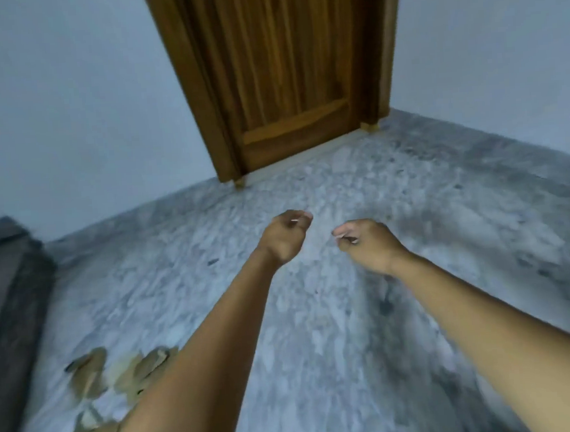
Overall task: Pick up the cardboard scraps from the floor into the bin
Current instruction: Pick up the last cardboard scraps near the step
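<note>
Both bare forearms are reaching forward over the grey mottled floor, toward a brown wooden door that is standing closed in the pale wall ahead. The left hand is hanging in the air in front of the door, its fingers curling loosely inward toward the palm, and nothing can be made out inside it. The right hand is hanging just beside the left one, slightly nearer the camera and further from the door, with its fingers likewise curling in and the fingertips pointing toward the left hand. The two hands are staying apart, with a small gap of floor showing between them. Neither is gripping anything that can be seen, though blur is making the fingertips hard to read.

The cardboard scraps are lying on the floor well back from the door, off to the left of it, close to the lower left corner of the view. They are forming a loose cluster of tan, crumpled pieces, and the left forearm is crossing in front of some of them, hiding their right edge. A dark grey slab-like thing is running along the floor to the left of the scraps, far from the door; what it is cannot be told.
</note>
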A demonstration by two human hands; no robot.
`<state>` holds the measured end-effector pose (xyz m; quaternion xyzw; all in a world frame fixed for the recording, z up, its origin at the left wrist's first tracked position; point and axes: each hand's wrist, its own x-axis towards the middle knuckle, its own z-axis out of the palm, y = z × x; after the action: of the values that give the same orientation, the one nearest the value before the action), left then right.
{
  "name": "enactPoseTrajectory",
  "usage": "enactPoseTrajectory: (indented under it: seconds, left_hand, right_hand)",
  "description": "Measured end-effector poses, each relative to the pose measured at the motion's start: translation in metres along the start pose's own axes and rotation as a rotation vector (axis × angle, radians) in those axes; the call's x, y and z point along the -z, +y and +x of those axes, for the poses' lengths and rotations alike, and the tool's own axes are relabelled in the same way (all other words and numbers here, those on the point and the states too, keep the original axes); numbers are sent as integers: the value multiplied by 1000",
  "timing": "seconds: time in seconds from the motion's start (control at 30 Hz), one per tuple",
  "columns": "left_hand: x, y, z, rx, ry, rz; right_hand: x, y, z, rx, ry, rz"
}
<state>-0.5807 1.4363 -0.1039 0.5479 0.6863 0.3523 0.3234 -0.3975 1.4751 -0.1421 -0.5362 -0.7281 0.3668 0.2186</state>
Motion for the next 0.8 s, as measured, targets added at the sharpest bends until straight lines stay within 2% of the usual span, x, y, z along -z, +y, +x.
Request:
enactPoseTrajectory:
  seconds: [0.27, 0.43, 0.53, 0.63, 0.7, 0.8]
  left_hand:
    - [208, -202, -51, 245, 148, -39]
    - [295, -301, -95, 453, 207, -80]
    - [321, -353, -118, 624, 207, -39]
    - [320, -399, -133, 673, 211, -106]
    - [308, -431, -144, 713, 169, 0]
    - [284, -481, -166, 783, 14, 234]
  right_hand:
    - [-244, -160, 41, 155, -341, -117]
    - [-356, -206, 43, 227, -581, -270]
    - [-406, -208, 44, 275, -696, -392]
    - [-451, -200, 41, 360, -808, -526]
    - [-478, -191, 37, 465, -906, -650]
    - [-520, -172, 29, 627, -1025, -782]
